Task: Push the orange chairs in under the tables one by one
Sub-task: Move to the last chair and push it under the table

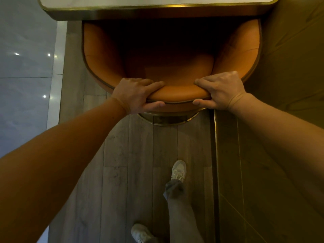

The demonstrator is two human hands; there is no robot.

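under the one desk (112, 11), one orange chair (175, 67) is sitting partly tucked in; two hands, left hand (135, 97) and right hand (221, 91), are both gripping its backrest top, two shoes (178, 170) standing behind.

One orange chair (177, 67). One table (157, 7). My two hands on it: left hand (135, 97), right hand (222, 92). Two shoes (178, 170).

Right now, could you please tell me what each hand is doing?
Left hand: closed on the top edge of the orange chair's backrest.
Right hand: closed on the same backrest edge.
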